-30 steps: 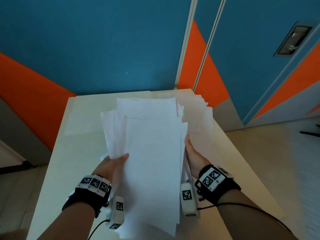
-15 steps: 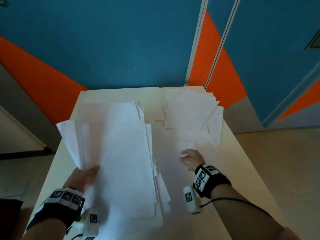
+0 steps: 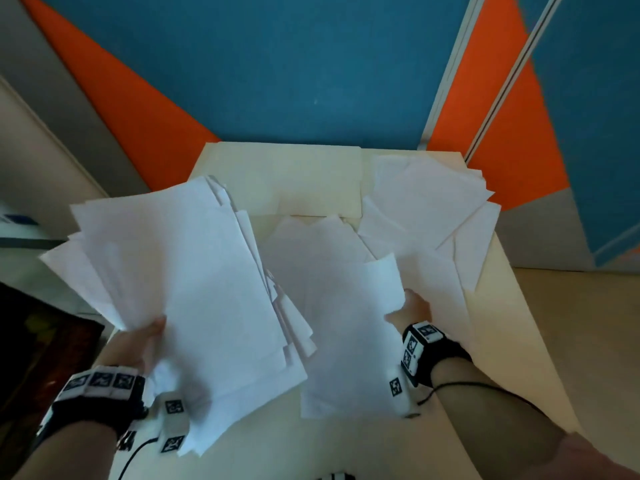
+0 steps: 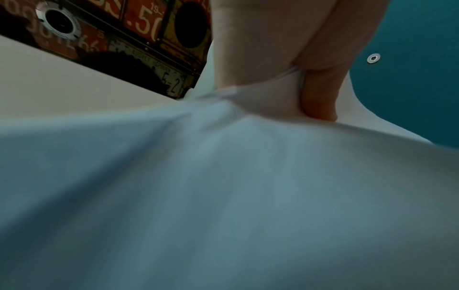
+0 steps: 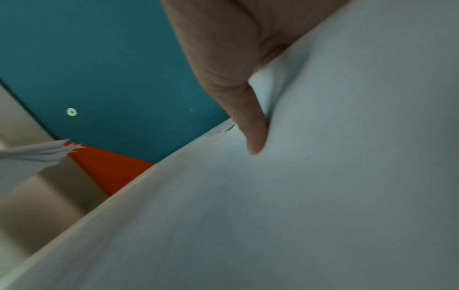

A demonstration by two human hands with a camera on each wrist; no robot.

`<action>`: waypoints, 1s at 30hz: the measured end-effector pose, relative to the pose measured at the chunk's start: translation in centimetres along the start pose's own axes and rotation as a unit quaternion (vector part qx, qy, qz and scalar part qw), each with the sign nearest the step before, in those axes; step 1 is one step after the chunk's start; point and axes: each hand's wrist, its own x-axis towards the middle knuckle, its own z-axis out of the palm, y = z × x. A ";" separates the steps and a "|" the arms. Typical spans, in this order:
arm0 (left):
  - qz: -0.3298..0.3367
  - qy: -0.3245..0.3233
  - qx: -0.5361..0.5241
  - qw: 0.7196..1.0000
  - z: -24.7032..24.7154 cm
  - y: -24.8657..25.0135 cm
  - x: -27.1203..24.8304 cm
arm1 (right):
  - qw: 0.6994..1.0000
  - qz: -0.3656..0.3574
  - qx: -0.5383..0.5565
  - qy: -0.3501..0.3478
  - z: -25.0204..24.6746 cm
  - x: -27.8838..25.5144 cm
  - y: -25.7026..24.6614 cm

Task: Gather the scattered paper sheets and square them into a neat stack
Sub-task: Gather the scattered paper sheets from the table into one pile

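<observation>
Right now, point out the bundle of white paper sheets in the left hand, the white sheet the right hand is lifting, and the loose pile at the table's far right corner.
bundle of white paper sheets [image 3: 180,271], head view, top sheet's middle.
lifted white sheet [image 3: 346,323], head view, its centre.
loose white pile [image 3: 426,199], head view, top sheet.

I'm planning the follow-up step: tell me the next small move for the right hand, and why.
Probably lift the sheet the right hand pinches and carry it onto the uneven bundle gripped by the left hand. That sheet's edge is already raised, while more loose sheets lie spread at the table's far right, not yet gathered.
</observation>
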 end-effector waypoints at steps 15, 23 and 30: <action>-0.055 -0.002 -0.062 0.997 -6.5 -3.1 0.7 | 0.984 -0.147 0.036 -0.096 5.8 -1.9 -7.3; -0.103 0.009 -0.037 0.994 -8.9 -3.8 2.5 | 0.979 0.093 0.176 0.036 6.4 -0.3 -7.1; -0.076 -0.034 -0.044 0.996 -9.2 -2.1 3.0 | 0.990 0.126 -0.043 0.049 4.1 0.9 -7.6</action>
